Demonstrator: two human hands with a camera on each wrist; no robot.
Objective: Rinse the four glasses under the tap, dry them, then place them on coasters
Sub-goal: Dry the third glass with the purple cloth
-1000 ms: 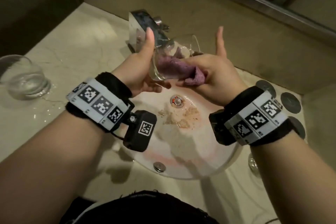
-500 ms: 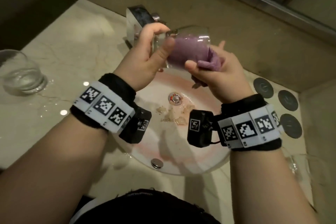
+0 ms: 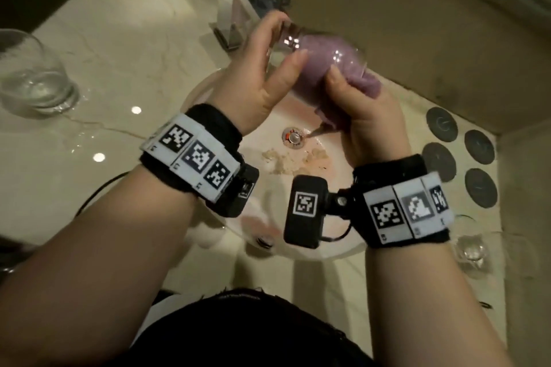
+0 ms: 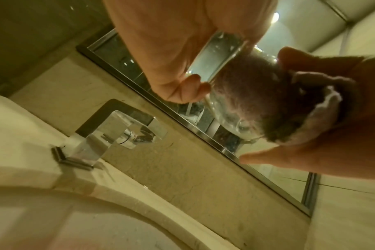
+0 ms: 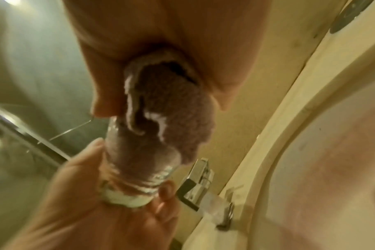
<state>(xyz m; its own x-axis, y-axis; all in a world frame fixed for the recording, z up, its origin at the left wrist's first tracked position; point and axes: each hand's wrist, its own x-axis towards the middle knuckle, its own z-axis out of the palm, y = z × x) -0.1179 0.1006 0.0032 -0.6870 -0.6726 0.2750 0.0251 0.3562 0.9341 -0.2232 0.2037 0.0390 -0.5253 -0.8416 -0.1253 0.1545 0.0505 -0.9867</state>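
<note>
Above the sink I hold a clear glass [image 3: 320, 53] on its side, its mouth toward my right. My left hand [image 3: 268, 68] grips its base end, thumb along the side. A purple cloth [image 3: 365, 85] is stuffed inside the glass, and my right hand [image 3: 357, 107] grips the part that sticks out. The left wrist view shows the cloth [image 4: 257, 108] filling the glass [image 4: 223, 118]. In the right wrist view the cloth [image 5: 167, 108] runs into the glass [image 5: 139, 182]. Several dark round coasters [image 3: 441, 124] lie on the counter at the right.
The round sink [image 3: 334, 244] lies below my hands, with the square chrome tap [image 3: 238, 0] behind it. A glass [image 3: 32, 74] holding some water stands on the wet counter at far left. Another glass [image 3: 474, 250] sits at the right beside my wrist. A mirror runs along the back wall.
The glass has turned from tilted upright onto its side and risen toward the tap. The cloth went deeper into it. My right hand's fingers, spread a second ago, now curl round the cloth.
</note>
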